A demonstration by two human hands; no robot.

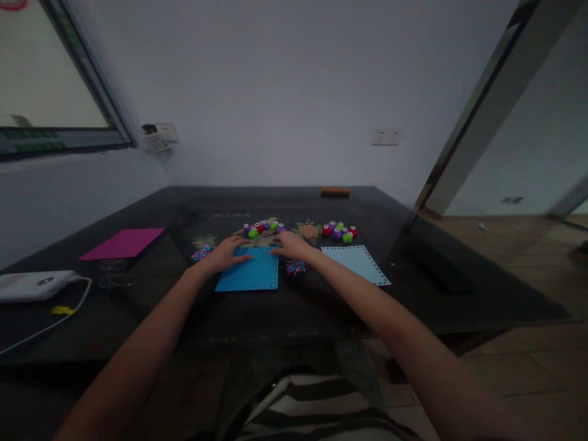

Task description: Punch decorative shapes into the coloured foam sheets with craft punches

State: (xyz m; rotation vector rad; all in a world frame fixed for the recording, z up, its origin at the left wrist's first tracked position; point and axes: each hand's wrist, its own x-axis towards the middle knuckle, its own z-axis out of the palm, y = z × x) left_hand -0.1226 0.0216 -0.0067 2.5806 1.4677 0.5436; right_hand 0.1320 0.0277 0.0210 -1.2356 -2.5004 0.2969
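Observation:
A blue sheet [250, 271] with small marks along its edges lies on the dark table. My left hand [226, 254] rests at its upper left corner, fingers apart, and holds nothing. At the upper right corner of the sheet is my right hand [293, 245], its fingers spread and touching the edge. Just beyond my hands sits a group of red, green and purple balls with eyes [260, 228]. One small multicoloured spiky cluster [201, 252] lies left of my left hand, and another spiky cluster [296, 266] lies below my right hand.
Right of my right hand are a pale blue sheet [356, 263] and more eyed balls [339, 231]. A black case [438, 266] lies farther right. On the left are a magenta sheet [124, 244] and a white device [37, 285] with a cable. A brown roll [335, 192] lies at the back.

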